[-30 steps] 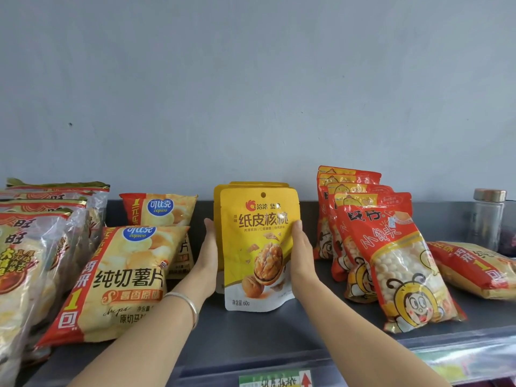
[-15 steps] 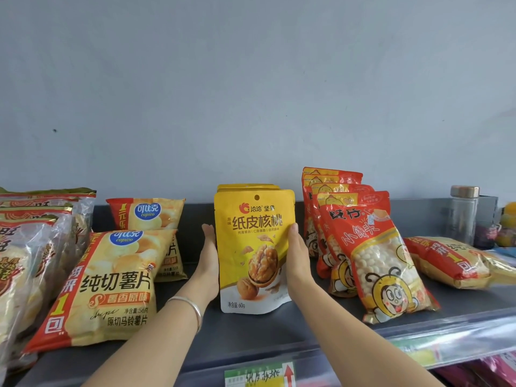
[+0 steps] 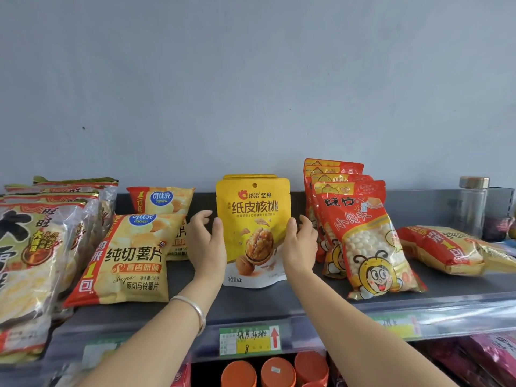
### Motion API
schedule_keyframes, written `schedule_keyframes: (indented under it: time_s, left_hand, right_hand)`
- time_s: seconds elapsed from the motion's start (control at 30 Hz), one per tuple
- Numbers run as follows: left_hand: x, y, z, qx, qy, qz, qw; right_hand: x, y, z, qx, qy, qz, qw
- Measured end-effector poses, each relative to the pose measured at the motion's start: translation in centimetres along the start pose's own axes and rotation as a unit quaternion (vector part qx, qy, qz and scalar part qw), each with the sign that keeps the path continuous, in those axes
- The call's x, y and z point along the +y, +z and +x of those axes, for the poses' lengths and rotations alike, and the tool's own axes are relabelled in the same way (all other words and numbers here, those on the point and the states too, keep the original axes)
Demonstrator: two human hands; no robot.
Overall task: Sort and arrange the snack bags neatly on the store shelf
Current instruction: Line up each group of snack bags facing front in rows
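Two bare hands flank a yellow stand-up pouch printed with a walnut (image 3: 252,233), which stands upright at the middle of the dark grey store shelf (image 3: 251,303). The left hand (image 3: 208,243) grips the pouch's left edge with the thumb laid on the front and the fingers curled beside and behind it. The right hand (image 3: 300,244) grips the right edge the same way, thumb in front. More yellow pouches (image 3: 251,177) stand directly behind it, only their tops showing. A silver bangle (image 3: 195,311) circles the left wrist.

Just left of the pouch, yellow-and-red potato chip bags (image 3: 131,255) lean back, with large clear-windowed bags (image 3: 33,247) at the far left. Just to its right stands a row of red bags of small round biscuits with a cartoon bee (image 3: 371,247); beyond them another chip bag (image 3: 446,250) lies flat, near a clear bottle with a metal lid (image 3: 472,208). A green-and-yellow price label (image 3: 250,340) sits on the shelf's front rail below the pouch.
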State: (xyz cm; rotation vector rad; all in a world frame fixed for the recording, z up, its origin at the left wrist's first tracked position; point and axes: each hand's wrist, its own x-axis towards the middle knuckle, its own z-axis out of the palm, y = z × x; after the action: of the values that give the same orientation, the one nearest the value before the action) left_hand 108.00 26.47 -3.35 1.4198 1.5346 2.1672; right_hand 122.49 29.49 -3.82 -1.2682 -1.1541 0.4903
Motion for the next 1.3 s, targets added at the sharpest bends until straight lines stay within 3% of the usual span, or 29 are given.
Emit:
schedule_keyframes:
  time_s: [0.27, 0.43, 0.63, 0.83, 0.97, 1.1, 1.2, 1.3]
  left_hand:
    - [5.8, 2.5, -6.2, 0.010, 0.058, 0.123, 0.991]
    - [9.8, 7.4, -11.8, -0.051, 0.145, 0.167, 0.974]
    - [12.7, 13.7, -15.4, -0.182, 0.220, 0.221, 0.933]
    - [14.5, 21.5, -15.9, -0.325, 0.249, 0.221, 0.885]
    - [14.6, 27.3, -15.6, -0.426, 0.159, 0.219, 0.863]
    - [13.5, 32.3, -15.5, -0.477, -0.063, 0.122, 0.868]
    - [11.2, 35.1, -16.2, -0.462, -0.220, 0.021, 0.859]
    - [10.1, 36.5, -17.2, -0.443, -0.348, -0.065, 0.824]
  right_hand:
    - [-0.6, -8.0, -0.9, -0.076, -0.153, -0.077, 0.982]
    - [0.0, -15.8, 0.3, -0.091, -0.264, -0.143, 0.949]
    - [2.1, -23.7, 4.9, -0.064, -0.250, -0.228, 0.939]
    - [5.0, -28.5, 10.9, -0.021, -0.180, -0.339, 0.923]
    - [6.6, -30.2, 14.7, -0.021, -0.077, -0.443, 0.893]
    - [8.0, -31.0, 17.8, -0.035, 0.042, -0.495, 0.867]
    - [9.5, -31.4, 19.5, -0.057, 0.133, -0.447, 0.883]
    - [11.1, -32.0, 20.3, -0.087, 0.187, -0.377, 0.903]
